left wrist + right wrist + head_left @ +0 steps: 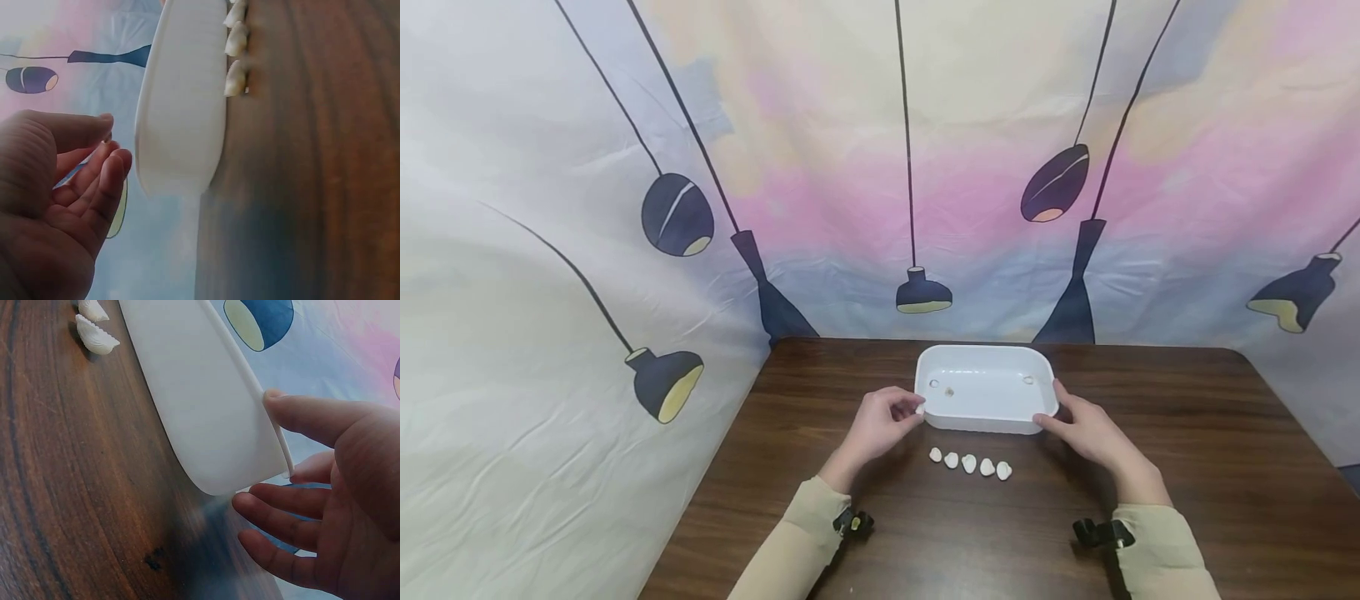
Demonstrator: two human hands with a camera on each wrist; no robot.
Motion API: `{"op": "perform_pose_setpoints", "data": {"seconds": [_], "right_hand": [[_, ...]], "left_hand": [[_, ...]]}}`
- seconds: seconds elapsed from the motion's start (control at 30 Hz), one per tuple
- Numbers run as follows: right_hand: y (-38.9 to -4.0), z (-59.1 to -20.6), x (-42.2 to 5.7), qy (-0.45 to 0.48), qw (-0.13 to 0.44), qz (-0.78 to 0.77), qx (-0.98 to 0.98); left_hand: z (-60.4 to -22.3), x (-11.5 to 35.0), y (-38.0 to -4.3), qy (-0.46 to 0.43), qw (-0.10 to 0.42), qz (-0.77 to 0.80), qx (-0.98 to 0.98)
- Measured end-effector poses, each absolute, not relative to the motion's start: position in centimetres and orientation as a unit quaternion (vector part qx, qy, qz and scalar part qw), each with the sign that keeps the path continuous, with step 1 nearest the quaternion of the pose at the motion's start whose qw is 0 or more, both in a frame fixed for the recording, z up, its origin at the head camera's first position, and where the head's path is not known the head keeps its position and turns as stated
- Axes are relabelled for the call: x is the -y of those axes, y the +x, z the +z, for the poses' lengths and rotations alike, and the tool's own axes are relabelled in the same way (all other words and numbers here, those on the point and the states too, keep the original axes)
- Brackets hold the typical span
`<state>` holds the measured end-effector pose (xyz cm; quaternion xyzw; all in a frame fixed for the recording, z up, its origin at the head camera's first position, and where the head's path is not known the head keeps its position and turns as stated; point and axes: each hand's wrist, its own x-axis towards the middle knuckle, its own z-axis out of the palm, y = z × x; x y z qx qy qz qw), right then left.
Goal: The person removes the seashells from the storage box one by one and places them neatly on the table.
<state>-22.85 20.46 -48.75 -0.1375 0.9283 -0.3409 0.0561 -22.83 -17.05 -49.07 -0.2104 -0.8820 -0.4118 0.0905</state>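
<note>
A white rectangular tray (988, 425) stands near the back of the table. My left hand (885, 421) is beside its front left corner, pinching a small whitish piece (920, 408), likely a seashell, between thumb and fingers; the fingertips hide most of it. My right hand (1086, 425) grips the tray's right end, thumb on the rim and fingers along the outer side, as the right wrist view also shows. Several white seashells (969, 463) lie in a row in front of the tray. Inside it are three small pale or brownish spots, too small to identify.
The dark wooden table (925, 542) ends behind the tray at a hanging cloth (850, 208) printed with lamps. Black wrist devices (854, 523) sit at both sleeve cuffs.
</note>
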Motion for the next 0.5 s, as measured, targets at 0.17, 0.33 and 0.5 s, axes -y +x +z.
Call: {"op": "perform_pose_setpoints", "data": {"seconds": [0.17,0.33,0.5], "right_hand": [[-22.8,-48.8,-20.6,-0.137,0.057,-0.34,-0.929],[-22.9,-49.1,-20.6,-0.136,0.061,-0.336,-0.93],[-22.9,-49.0,-20.6,-0.134,0.063,-0.335,-0.931]], "left_hand": [[-49.8,17.3,-22.0,-0.208,0.058,-0.403,0.889],[-50.5,17.3,-21.3,-0.202,0.01,-0.391,0.898],[-50.8,17.4,-21.0,-0.2,-0.039,-0.357,0.912]]}}
